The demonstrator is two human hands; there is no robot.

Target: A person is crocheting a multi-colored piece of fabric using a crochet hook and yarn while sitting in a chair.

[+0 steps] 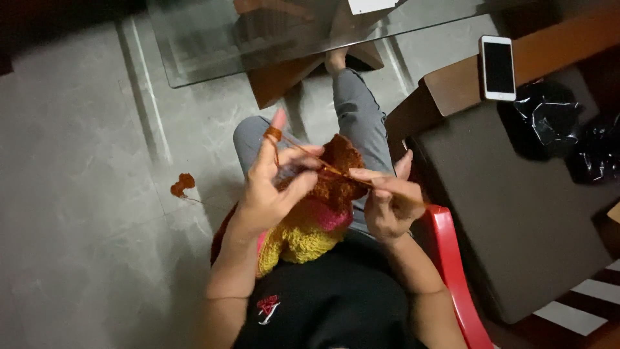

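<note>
We look down on a seated person crocheting, work held over the lap. The crochet piece (pixel 326 200) hangs between both hands: rust-orange at the top, a pink band below, yellow at the bottom edge resting against the black shirt. The left hand (pixel 268 190) is closed on the upper left part of the fabric, thumb and middle fingers pinching it, while the index finger stands up with orange yarn (pixel 274 134) wound round its tip for tension. The right hand (pixel 387 200) is closed narrowly around a thin crochet hook (pixel 336 171), which angles up and left into the orange rows. We judge the piece light, soft and floppy, with no stiffness of its own; it sags wherever unsupported, so the hold belongs close beside the working stitch, pinched rather than squeezed. The open loops look easy to snag or pull loose, and the strand is thin. A small clump of orange yarn (pixel 183 185) lies on the grey floor (pixel 84 213), well apart to the left. A white phone (pixel 498 68) rests on a brown ledge (pixel 549 55) to the right; a glass table (pixel 271 39) stands ahead, a red chair (pixel 449 258) beneath.
</note>
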